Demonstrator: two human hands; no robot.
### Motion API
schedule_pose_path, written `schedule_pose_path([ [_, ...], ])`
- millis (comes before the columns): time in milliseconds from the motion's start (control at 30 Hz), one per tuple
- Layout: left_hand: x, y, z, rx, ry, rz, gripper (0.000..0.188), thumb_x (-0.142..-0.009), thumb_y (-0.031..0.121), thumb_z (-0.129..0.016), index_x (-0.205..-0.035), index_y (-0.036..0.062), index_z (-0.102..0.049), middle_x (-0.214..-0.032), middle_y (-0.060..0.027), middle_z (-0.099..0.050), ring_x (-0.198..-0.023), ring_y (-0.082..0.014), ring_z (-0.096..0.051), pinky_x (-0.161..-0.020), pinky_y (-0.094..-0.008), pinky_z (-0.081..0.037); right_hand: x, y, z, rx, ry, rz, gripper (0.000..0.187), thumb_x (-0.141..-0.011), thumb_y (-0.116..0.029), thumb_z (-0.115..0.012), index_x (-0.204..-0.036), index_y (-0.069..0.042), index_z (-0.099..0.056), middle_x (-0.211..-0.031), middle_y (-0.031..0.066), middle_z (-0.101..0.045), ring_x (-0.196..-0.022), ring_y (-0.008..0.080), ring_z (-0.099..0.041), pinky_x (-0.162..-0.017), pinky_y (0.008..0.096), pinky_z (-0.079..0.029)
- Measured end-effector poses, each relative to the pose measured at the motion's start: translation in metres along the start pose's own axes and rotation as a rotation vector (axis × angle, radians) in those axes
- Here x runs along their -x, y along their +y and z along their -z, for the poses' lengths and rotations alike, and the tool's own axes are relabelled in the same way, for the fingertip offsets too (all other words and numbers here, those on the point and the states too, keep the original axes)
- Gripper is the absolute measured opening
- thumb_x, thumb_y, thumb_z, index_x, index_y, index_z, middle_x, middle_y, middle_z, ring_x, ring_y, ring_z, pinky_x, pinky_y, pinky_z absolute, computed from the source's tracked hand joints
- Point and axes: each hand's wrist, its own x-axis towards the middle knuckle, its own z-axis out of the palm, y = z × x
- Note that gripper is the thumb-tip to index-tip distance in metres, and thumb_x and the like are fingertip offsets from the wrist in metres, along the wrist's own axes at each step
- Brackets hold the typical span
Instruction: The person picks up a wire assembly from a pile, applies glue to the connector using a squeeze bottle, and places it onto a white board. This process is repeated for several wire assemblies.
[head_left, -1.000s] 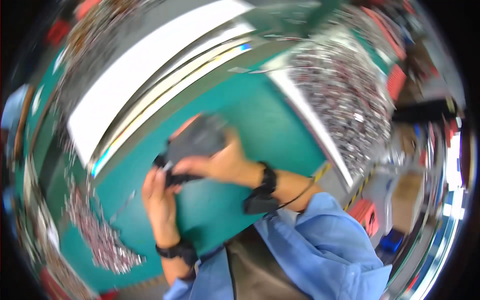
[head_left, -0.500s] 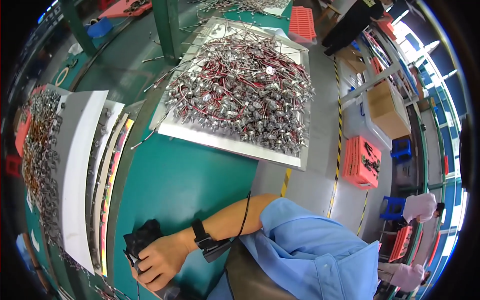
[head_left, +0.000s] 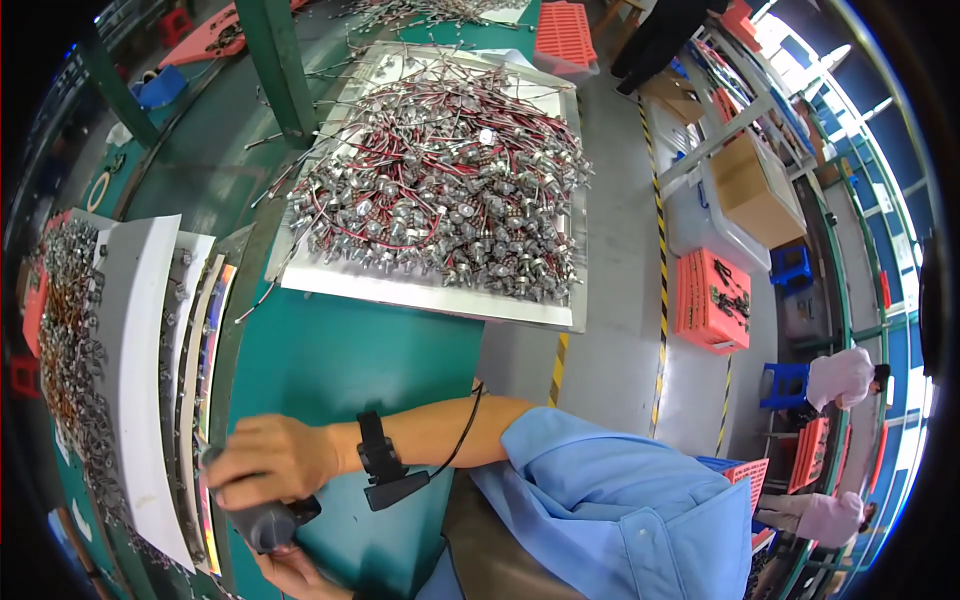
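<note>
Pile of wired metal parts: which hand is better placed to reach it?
Right, probably. The right hand sits nearer the pile; the left hand is lower, by the picture's bottom edge. Catch: the right is curled over the dark object, so it would likely need freeing first.

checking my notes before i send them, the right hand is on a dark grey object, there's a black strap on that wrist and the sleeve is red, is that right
Not quite: the sleeve is light blue, not red, as the head view shows. The right hand is on a dark grey object, with a black strap on that wrist.
</note>
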Motion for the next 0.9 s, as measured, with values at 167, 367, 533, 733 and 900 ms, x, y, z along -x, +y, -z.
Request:
schedule_pose_path([
  [167, 0.014, 0.009, -0.054, -0.184, 0.016, -0.136, 0.016, -0.085, 0.016, -0.052, -0.095, 0.0029, -0.051, -0.086, -0.0051, -0.054, -0.071, -0.0124, -0.053, -0.063, -0.0246, -0.047, -0.01, 0.005, 0.007, -0.084, 0.154, -0.166, 0.02, -0.076, -0.016, -0.057, -0.093, -0.008, -0.049, -0.094, 0.0099, -0.057, -0.065, 0.0215, -0.055, -0.049, 0.0305, -0.039],
  [367, 0.012, -0.005, -0.104, -0.199, -0.196, -0.192, 0.023, -0.085, 0.019, -0.052, -0.102, 0.0031, -0.048, -0.09, -0.0047, -0.053, -0.08, -0.0134, -0.053, -0.066, -0.0248, -0.047, -0.021, -0.008, 0.011, -0.192, 0.247, -0.221, 0.041, -0.066, -0.019, -0.072, -0.096, -0.007, -0.048, -0.096, 0.0141, -0.057, -0.077, 0.0268, -0.06, -0.063, 0.0324, -0.049],
  [533, -0.012, -0.02, -0.13, -0.062, -0.263, -0.164, 0.025, -0.085, 0.019, -0.05, -0.104, 0.0021, -0.047, -0.094, -0.0056, -0.053, -0.084, -0.0144, -0.053, -0.069, -0.0269, -0.047, -0.025, -0.017, 0.009, -0.269, 0.299, -0.203, 0.053, -0.056, -0.018, -0.079, -0.098, -0.007, -0.047, -0.092, 0.0126, -0.057, -0.08, 0.0276, -0.059, -0.068, 0.0335, -0.049],
  [733, -0.019, -0.005, -0.115, 0.184, -0.321, -0.038, 0.025, -0.085, 0.016, -0.049, -0.104, 0.0001, -0.047, -0.097, -0.0083, -0.053, -0.083, -0.0168, -0.054, -0.07, -0.0292, -0.046, -0.026, -0.013, 0.014, -0.245, 0.282, -0.277, 0.054, -0.06, -0.015, -0.078, -0.101, -0.005, -0.044, -0.095, 0.0145, -0.056, -0.088, 0.0259, -0.057, -0.072, 0.0338, -0.048],
  [900, 0.042, 0.024, -0.029, 0.162, -0.134, -0.032, 0.029, -0.084, 0.017, -0.05, -0.107, 0.001, -0.046, -0.094, -0.0089, -0.055, -0.085, -0.0197, -0.056, -0.07, -0.0298, -0.048, -0.009, -0.016, -0.004, -0.36, 0.204, -0.473, 0.055, -0.065, -0.013, -0.075, -0.106, -0.004, -0.04, -0.099, 0.0133, -0.055, -0.091, 0.0212, -0.055, -0.079, 0.032, -0.045],
])
